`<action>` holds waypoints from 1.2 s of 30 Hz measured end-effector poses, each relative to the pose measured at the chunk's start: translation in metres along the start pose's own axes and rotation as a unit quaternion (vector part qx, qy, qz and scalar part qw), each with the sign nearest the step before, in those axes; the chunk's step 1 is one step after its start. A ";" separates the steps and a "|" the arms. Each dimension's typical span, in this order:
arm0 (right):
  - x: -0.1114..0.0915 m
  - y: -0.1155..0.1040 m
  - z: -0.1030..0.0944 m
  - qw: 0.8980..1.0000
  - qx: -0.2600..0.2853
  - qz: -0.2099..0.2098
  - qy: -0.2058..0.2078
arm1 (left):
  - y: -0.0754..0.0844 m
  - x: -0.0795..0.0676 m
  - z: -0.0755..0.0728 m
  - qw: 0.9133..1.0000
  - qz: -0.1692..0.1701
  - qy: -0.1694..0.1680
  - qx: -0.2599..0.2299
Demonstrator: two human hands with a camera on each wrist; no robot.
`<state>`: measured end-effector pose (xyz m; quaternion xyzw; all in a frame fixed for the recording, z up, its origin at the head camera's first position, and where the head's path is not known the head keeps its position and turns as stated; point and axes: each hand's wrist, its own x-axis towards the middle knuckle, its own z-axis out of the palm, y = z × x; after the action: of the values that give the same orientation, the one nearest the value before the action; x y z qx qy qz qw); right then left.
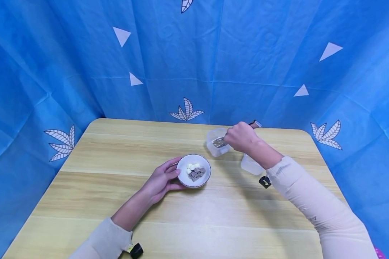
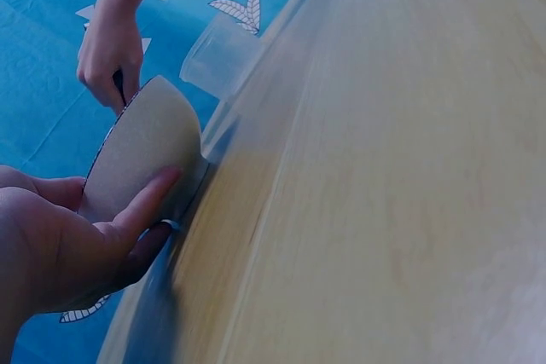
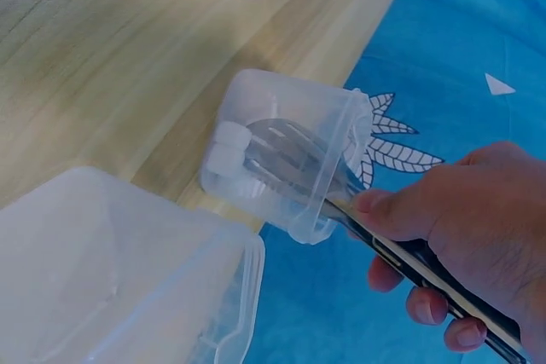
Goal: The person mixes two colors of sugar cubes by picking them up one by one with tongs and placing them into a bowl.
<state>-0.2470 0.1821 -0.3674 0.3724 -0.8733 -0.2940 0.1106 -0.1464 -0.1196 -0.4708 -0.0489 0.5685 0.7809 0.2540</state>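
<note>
My left hand grips a white bowl with a dark speckled rim, thumb and fingers about its left side. Inside it lie several white cubes and several brown cubes. Further back, my right hand holds metal tongs with dark handles. The slotted heads of the tongs reach down into a small clear plastic container. White cubes sit at the bottom of this container, right by the tong tips. Whether the tips pinch a cube, I cannot tell.
A second clear plastic container stands partly beneath my right forearm, in front and to the right of the first. Both are on the wooden table. A blue patterned curtain hangs around the table's back and sides.
</note>
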 end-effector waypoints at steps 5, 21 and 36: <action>-0.001 0.000 -0.001 1.000 -0.001 -0.005 0.004 | 0.001 -0.001 0.000 1.000 -0.002 0.000 0.001; -0.014 0.001 0.011 0.995 -0.007 0.012 0.101 | 0.003 -0.002 0.001 1.000 -0.001 -0.004 -0.001; -0.039 0.000 0.018 0.984 -0.021 0.044 0.173 | 0.004 -0.002 -0.001 1.000 -0.005 -0.003 0.010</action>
<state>-0.2269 0.2181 -0.3814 0.3764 -0.8501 -0.2387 0.2806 -0.1468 -0.1218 -0.4674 -0.0467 0.5748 0.7743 0.2606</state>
